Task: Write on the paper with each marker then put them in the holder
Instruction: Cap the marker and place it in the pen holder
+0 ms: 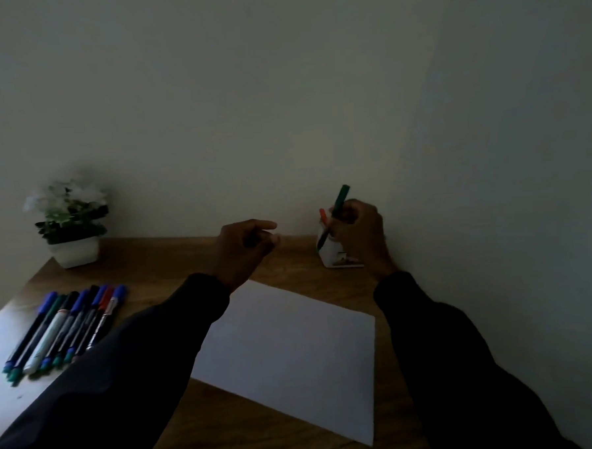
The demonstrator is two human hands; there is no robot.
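Dim, underexposed view; soft blur, wide-angle bending at edges.

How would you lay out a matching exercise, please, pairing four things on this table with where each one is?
Things:
1 green marker
2 red marker
3 row of markers
4 potted plant

Places:
A back left corner of the table
B standing in the holder
C lying flat at the left
D gripped by the right hand

Pairs: 1-D, 2-B, 3-C, 4-A.

The right hand (357, 235) hides much of the holder (330, 255); the plant (69, 215) is blurred.
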